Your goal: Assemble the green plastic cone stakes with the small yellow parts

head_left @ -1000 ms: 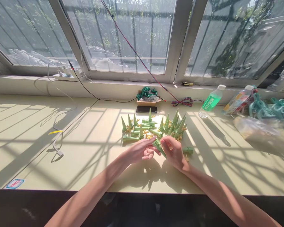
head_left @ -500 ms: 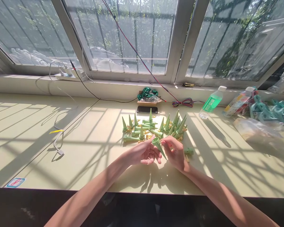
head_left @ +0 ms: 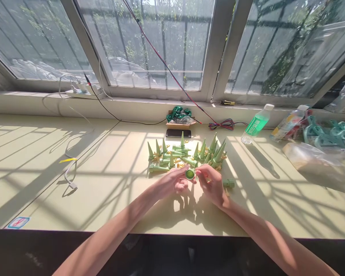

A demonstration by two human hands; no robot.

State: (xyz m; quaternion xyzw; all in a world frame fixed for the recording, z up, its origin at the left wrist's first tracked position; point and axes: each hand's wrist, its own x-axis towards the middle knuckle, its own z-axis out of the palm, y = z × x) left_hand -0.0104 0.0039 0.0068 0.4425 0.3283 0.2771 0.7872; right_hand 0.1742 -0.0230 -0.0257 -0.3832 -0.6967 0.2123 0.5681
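A green hollow plastic cone (head_left: 190, 174) is held by my left hand (head_left: 176, 181), its round open end facing me and its tip pointing away. My right hand (head_left: 211, 181) is closed at the cone's right side, thumb and fingers pinched near the rim. What the right fingertips hold, if anything, is too small to make out. Just beyond my hands lie several green cones (head_left: 219, 153), some upright on their wide ends. Among them are green ribbed tubes (head_left: 158, 168) and small yellowish pieces. Another green ribbed piece (head_left: 229, 183) lies right of my right hand.
Behind the cones lie a black phone (head_left: 178, 133) and a small cardboard box (head_left: 180, 125) with green material. A green-labelled bottle (head_left: 257, 124) leans at right, near a plastic bag (head_left: 310, 157). A white cable (head_left: 71, 168) runs across the table's left; coiled wire (head_left: 222, 125) sits by the sill.
The cone in my left hand has turned: its tip pointed down toward me before, and now its open end faces me. My left fingers have shifted around it; my right hand has barely moved.
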